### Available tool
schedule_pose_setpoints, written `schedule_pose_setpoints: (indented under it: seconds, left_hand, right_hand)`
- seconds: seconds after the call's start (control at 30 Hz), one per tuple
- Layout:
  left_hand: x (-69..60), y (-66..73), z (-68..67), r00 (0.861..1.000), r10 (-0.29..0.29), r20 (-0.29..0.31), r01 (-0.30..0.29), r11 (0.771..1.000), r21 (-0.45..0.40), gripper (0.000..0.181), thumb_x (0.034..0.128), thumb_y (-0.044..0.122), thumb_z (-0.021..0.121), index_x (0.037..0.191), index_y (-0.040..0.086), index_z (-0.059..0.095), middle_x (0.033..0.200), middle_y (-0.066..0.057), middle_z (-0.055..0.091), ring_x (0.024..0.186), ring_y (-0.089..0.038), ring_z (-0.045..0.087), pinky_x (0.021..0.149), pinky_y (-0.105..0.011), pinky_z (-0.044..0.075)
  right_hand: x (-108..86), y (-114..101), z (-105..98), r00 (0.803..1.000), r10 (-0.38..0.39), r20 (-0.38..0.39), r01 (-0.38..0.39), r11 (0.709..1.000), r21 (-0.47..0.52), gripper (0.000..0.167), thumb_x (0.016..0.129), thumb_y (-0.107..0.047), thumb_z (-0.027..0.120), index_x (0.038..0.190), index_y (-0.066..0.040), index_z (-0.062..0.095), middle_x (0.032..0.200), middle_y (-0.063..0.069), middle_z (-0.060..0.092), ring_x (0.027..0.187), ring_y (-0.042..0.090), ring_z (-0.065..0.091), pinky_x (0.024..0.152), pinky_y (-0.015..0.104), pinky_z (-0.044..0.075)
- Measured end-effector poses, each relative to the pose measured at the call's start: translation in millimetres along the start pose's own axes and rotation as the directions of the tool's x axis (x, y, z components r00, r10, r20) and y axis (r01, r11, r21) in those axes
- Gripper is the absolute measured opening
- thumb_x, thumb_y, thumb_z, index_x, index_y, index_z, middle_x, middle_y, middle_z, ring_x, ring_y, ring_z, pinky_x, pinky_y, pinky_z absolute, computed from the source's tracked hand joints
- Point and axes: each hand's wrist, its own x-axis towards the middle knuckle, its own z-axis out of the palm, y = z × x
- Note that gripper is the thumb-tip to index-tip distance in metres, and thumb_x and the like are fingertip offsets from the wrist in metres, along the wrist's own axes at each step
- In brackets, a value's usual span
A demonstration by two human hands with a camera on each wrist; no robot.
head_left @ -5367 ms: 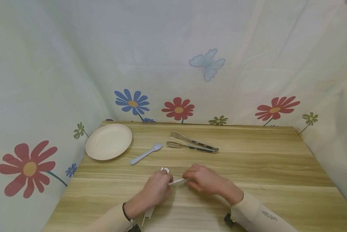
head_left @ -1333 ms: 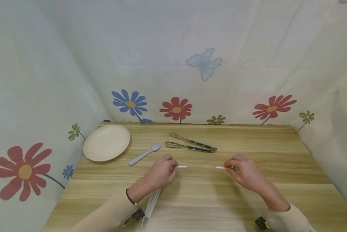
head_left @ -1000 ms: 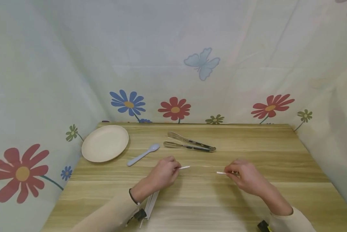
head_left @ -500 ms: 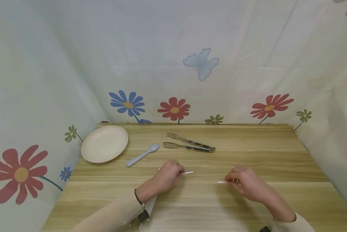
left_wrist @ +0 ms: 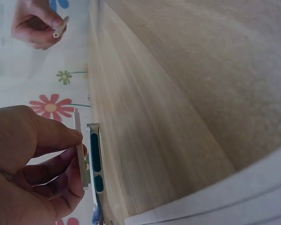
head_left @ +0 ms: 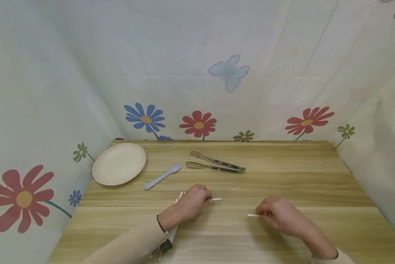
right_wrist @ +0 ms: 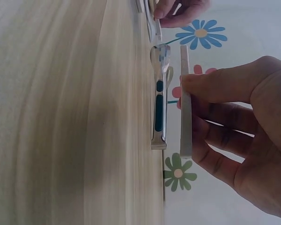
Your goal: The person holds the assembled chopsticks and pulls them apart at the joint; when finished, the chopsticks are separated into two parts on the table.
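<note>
My left hand [head_left: 194, 201] pinches a short white stick [head_left: 216, 199] between thumb and fingers; the left wrist view shows this stick [left_wrist: 79, 150] upright along the fingertips. Across a gap to the right, my right hand [head_left: 281, 216] pinches another white stick [head_left: 252, 215], seen whole in the right wrist view as a flat pale strip [right_wrist: 185, 103]. The two sticks are apart, both held above the table. Beneath my left forearm lie several long white strips [head_left: 173, 233], partly hidden by the wrist and sleeve.
A cream plate [head_left: 119, 164] stands at the table's back left. Right of it lies a pale lilac spoon [head_left: 162, 177]. Metal tongs with dark handle grips [head_left: 222, 169] lie spread behind my hands. A flowered curtain [head_left: 171, 55] surrounds the wooden table [head_left: 299, 165].
From one stick held between both hands, each hand now has a separate piece. Over the last second both hands have come nearer the table's front edge, the left also moving slightly right.
</note>
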Motion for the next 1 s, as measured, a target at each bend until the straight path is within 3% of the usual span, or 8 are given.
schedule_pose_setpoints:
  seconds: [0.23,0.7,1.0]
  left_hand:
    - [1.7,-3.3,2.4,1.0,0.009,0.006,-0.01,1.0,0.009,0.009,0.0837,0.006,0.069,0.089,0.011,0.076,0.081,0.0,0.068,0.077,-0.013,0.064,0.072,-0.025,0.054]
    - [1.4,-1.6,9.8,0.995,-0.001,0.104,0.0,1.0,0.011,0.014,0.0818,0.004,0.067,0.09,0.011,0.076,0.085,0.0,0.068,0.08,-0.011,0.063,0.073,-0.023,0.053]
    - [-0.5,-0.3,12.4,0.993,0.008,0.122,-0.011,1.0,0.02,0.014,0.0821,0.005,0.067,0.091,0.011,0.075,0.084,0.0,0.067,0.077,-0.01,0.062,0.068,-0.021,0.052]
  right_hand:
    - [-2.7,-1.4,5.3,1.0,-0.012,-0.004,0.012,1.0,-0.001,0.022,0.07,-0.003,0.08,0.082,-0.02,0.072,0.078,-0.014,0.064,0.069,-0.002,0.057,0.059,0.013,0.046]
    - [-4.6,-7.8,9.5,0.999,-0.033,0.017,0.032,0.999,0.027,0.021,0.071,-0.005,0.08,0.083,-0.02,0.072,0.079,-0.012,0.066,0.073,0.0,0.059,0.063,0.015,0.048]
    - [-8.6,-9.5,13.5,0.999,-0.027,0.028,0.026,0.999,0.021,0.017,0.074,-0.009,0.08,0.083,-0.021,0.072,0.08,-0.012,0.067,0.075,-0.001,0.059,0.064,0.018,0.049]
